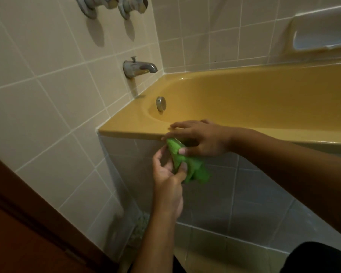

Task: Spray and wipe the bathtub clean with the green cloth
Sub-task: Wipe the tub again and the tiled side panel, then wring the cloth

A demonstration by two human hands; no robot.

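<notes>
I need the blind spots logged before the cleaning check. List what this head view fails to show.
- Floor and drain of the mustard-yellow enamel bathtub: head view, hidden behind its near rim and the right hand.
- Chrome wall taps: head view, cut off by the top edge.
- Crumpled green cloth: partly covered by the left hand and right hand.
- Speckled thing on the floor: too blurred to name.

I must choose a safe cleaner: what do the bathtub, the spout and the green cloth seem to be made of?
The bathtub: glossy mustard enamel or acrylic; sharp highlights, which one is unclear.
The spout: chrome-like metal, somewhat dulled; it reflects yellow.
The green cloth: soft fuzzy fabric, perhaps microfibre; it folds limply.
</notes>
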